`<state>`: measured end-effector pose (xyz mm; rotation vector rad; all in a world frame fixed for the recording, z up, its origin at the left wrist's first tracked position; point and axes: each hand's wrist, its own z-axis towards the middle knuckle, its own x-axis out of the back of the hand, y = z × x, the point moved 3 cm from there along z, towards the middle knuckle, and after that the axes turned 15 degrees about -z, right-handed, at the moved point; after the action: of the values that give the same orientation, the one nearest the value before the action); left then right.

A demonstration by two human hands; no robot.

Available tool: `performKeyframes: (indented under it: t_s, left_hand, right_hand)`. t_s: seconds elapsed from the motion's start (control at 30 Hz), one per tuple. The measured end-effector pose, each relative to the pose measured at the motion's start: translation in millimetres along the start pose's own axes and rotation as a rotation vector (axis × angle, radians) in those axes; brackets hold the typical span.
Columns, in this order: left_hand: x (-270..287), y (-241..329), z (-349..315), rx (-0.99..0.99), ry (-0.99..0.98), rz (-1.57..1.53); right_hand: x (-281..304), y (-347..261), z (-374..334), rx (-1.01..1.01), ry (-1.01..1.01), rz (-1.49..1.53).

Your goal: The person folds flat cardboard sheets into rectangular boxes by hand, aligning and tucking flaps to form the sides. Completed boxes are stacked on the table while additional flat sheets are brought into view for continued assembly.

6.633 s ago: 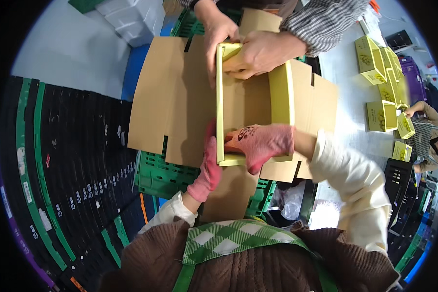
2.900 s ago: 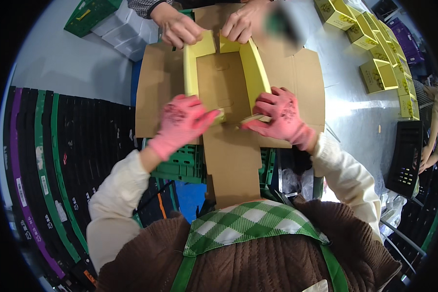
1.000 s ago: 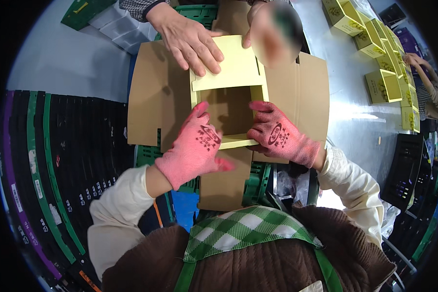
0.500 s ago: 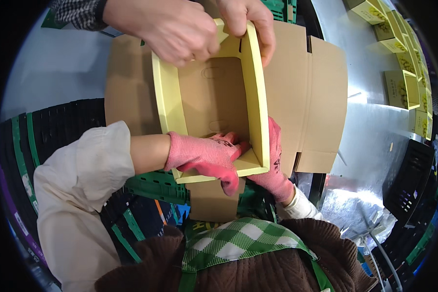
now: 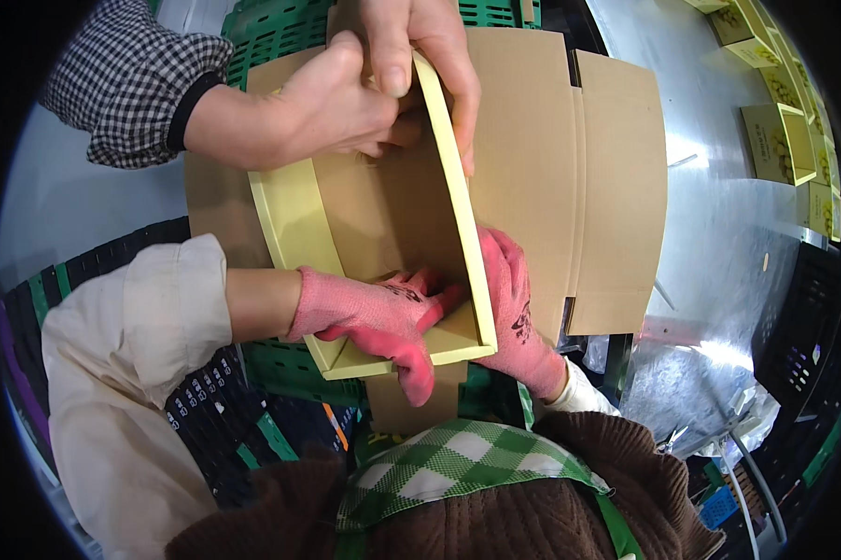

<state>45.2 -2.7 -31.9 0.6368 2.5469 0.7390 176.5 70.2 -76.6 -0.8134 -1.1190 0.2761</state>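
Note:
A pale yellow open-topped cardboard box [image 5: 294, 224] with a plain brown bottom sits before me, turned slightly askew. My left hand [image 5: 378, 313], in a pink glove, reaches over its near wall. The fingers are inside by the near right corner, and the thumb hangs outside. Against the outside of the right wall my right hand [image 5: 516, 322], also gloved in pink, is closed on the same corner; part of it is hidden behind the wall. Another person's bare hands [image 5: 341, 107] work at the far end, one bent into the box and the other over the right rim.
Beneath the box lies a flattened brown carton [image 5: 523, 121] with its flaps out, above green plastic crates [image 5: 276, 33]. At right runs a metal table [image 5: 710, 243] with several yellow boxes [image 5: 775, 145] along its far edge. Clear plastic [image 5: 756, 415] lies near its front.
The box has shifted left and turned a little, with my two hands staying on its near right corner. The other person's hand has reached deeper into the far end.

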Motion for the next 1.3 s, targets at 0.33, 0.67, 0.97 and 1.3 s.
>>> performKeyframes:
  t_s: [0.33, 0.67, 0.97, 1.3]
  left_hand:
    - [5.0, 10.5, -3.5, 0.039, -0.106, -0.232]
    - [-87.2, -56.4, -102.8, -0.935, 1.568, 0.16]
    - [-72.4, -109.2, -35.1, -1.176, 1.145, -1.105]
    - [-73.0, -114.3, -24.6, -1.236, 1.152, -1.049]
  right_hand:
    - [3.6, 2.9, 3.7, 0.045, -0.067, -0.089]
    - [56.7, -109.7, 92.1, 0.253, -0.614, 0.151]
    - [-72.9, -89.9, 72.5, 0.349, -1.609, -0.055]
    - [-65.4, -106.1, 91.5, -0.013, -1.768, 0.141]
